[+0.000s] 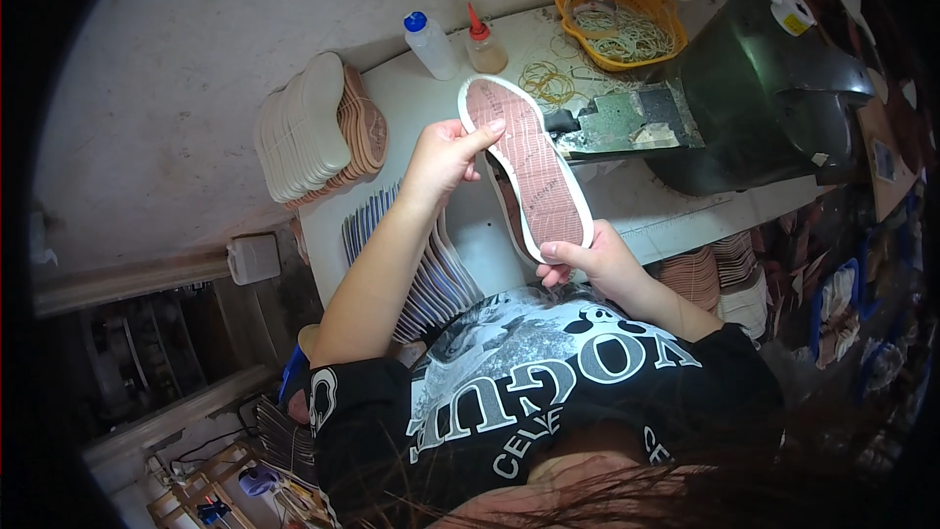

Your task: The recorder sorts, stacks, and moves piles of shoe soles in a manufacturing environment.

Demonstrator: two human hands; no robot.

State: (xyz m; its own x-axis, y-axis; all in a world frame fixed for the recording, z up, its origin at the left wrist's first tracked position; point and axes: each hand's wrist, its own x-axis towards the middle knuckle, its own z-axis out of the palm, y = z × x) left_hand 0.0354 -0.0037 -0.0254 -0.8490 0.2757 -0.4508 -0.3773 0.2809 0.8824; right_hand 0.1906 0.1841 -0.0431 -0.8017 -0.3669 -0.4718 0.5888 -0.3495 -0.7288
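Observation:
An insole [534,171], pinkish-brown with a white rim and faint markings, is held up in front of my chest. My left hand [452,159] pinches its upper left edge, thumb lying on the pink face. At the lower end my right hand [595,260] grips it, thumb on top and fingers underneath. Part of a darker layer shows behind its left side; whether it is a second piece I cannot tell. Just beyond the insole sits the green, worn bed of a dark sewing machine [764,98].
White insoles [299,127] and brown ones [362,127] are stacked at the left. A row of blue-edged insoles [411,250] stands by my left forearm. Behind are a blue-capped bottle [431,47], a red-tipped bottle [487,51] and an orange basket [617,57] of loops. More piles lie right.

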